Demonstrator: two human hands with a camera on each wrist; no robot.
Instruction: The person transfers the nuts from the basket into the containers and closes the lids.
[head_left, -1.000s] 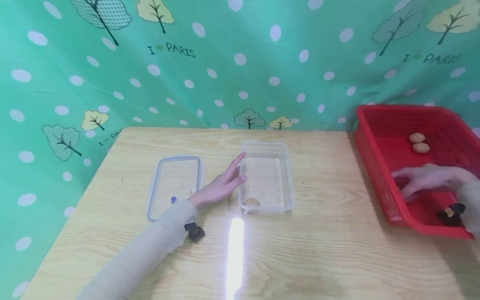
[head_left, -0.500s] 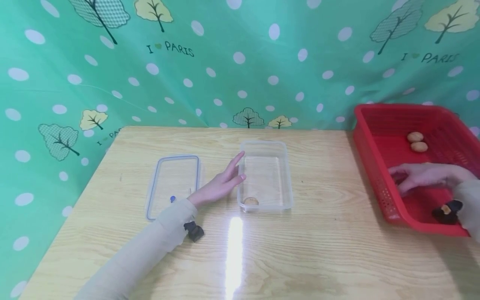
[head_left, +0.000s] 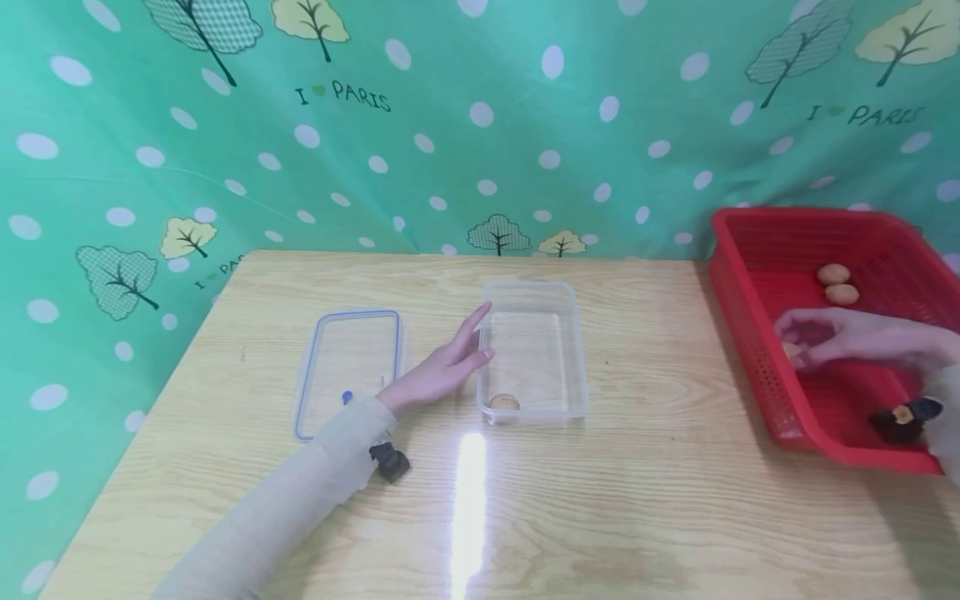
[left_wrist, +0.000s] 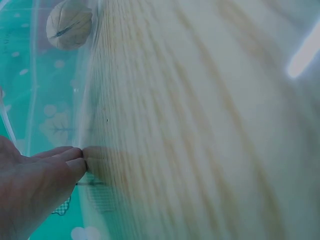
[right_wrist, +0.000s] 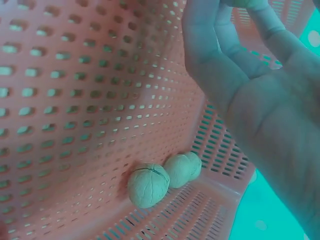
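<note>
— Where's the walnut (head_left: 791,349) you're after?

— Pinched in your right hand (head_left: 840,337), above the floor of the red basket (head_left: 757,250); two more walnuts (head_left: 837,284) lie by its far wall.

— And the left hand (head_left: 442,367)?

— Fingers straight, resting against the side of the clear container (head_left: 573,350) (one walnut (head_left: 504,402) already inside) on the bench (head_left: 637,500).

— Risk?

— A fingertip pinch on a round shell may slip, I'd judge; clipping the basket rim could knock it loose.

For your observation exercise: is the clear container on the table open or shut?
Open. The clear container has no lid on; its lid lies flat beside it.
</note>
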